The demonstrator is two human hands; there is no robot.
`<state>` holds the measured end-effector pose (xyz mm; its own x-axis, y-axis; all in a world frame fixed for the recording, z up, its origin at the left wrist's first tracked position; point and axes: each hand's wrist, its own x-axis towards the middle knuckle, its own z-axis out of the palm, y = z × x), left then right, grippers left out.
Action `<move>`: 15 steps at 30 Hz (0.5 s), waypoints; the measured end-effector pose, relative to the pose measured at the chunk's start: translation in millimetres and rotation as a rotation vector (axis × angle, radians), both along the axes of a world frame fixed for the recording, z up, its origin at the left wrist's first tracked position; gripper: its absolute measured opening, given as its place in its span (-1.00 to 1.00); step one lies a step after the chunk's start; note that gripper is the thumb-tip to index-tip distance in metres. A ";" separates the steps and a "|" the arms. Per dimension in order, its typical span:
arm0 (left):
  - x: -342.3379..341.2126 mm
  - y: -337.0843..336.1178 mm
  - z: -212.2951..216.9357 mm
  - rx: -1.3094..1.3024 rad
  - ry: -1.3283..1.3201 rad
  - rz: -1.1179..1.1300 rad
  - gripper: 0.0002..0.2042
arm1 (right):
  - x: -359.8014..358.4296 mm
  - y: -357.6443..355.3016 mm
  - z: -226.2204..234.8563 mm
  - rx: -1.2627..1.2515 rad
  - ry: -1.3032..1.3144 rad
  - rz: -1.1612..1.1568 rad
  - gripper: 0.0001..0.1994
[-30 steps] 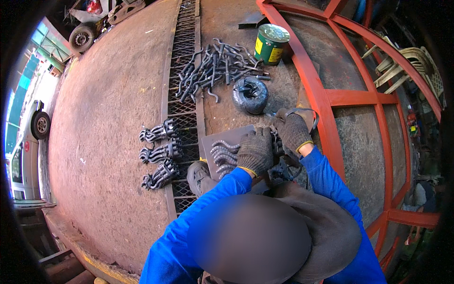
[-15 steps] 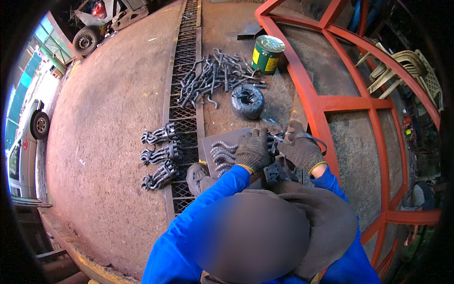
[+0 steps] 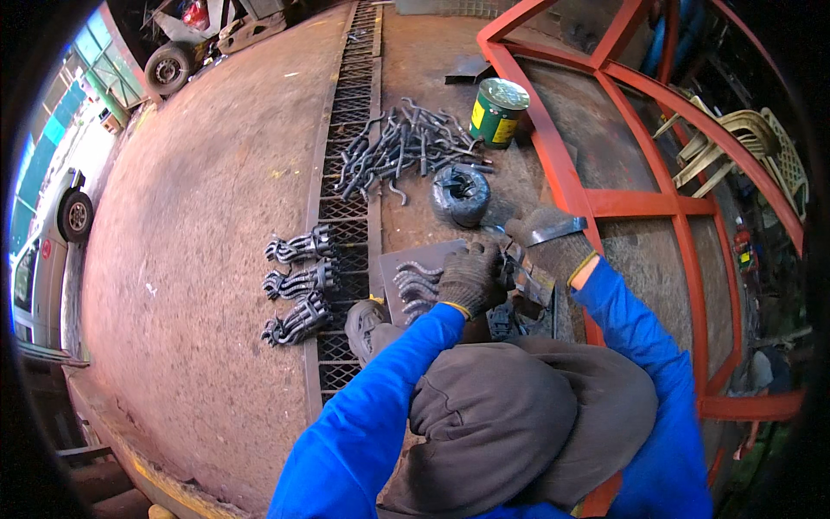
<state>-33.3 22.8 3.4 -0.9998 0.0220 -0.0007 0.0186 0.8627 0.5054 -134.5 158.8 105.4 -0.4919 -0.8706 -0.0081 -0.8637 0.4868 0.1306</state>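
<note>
3 bound bundles (image 3: 300, 281) straddled the grating's (image 3: 346, 232) left edge; left hand (image 3: 471, 278) gripped rods (image 3: 418, 281), right hand (image 3: 553, 249) a strap (image 3: 558, 230); loose pile (image 3: 406, 143) remained.

From where I stand I count two gloved hands, one left hand (image 3: 471, 278) and one right hand (image 3: 553, 244). There are three tied bundles (image 3: 298, 281) of bent rods, and about five more rod ends (image 3: 417, 290) poke out by the left glove. The loose heap of rods (image 3: 402, 149) is one pile, dozens strong and too tangled to tally. I see one wrapped coil (image 3: 468, 208), one green tin (image 3: 495, 119), one steel plate (image 3: 443, 253), one strip of grating (image 3: 349, 208) and one red frame (image 3: 622, 204). Over to the left, one vehicle (image 3: 39, 281) and two wheels (image 3: 169, 69), one of them on that vehicle. The pale plastic chairs (image 3: 739, 130) make one stack, their number unclear to me.
</note>
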 end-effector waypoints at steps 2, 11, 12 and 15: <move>1.4 -1.2 3.0 0.013 -0.019 0.003 -0.19 | -3.1 -12.9 6.9 0.040 -0.029 0.105 -0.86; 2.7 -1.6 1.8 0.001 -0.010 0.016 -0.05 | -23.3 -34.4 9.1 0.227 -0.235 0.289 -0.82; 4.2 -2.0 3.5 0.013 0.013 0.016 -0.05 | -24.9 -36.9 7.2 0.263 -0.207 0.311 -0.80; 0.2 -0.7 2.4 -0.031 -0.059 -0.020 -0.04 | -27.8 -34.8 -6.2 0.292 -0.104 0.312 -0.78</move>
<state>-33.1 22.1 5.8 -0.9973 0.0409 -0.0608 0.0067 0.8775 0.4795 -162.2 124.0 99.2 -0.1895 -0.9312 -0.3115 -0.9793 0.1564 0.1282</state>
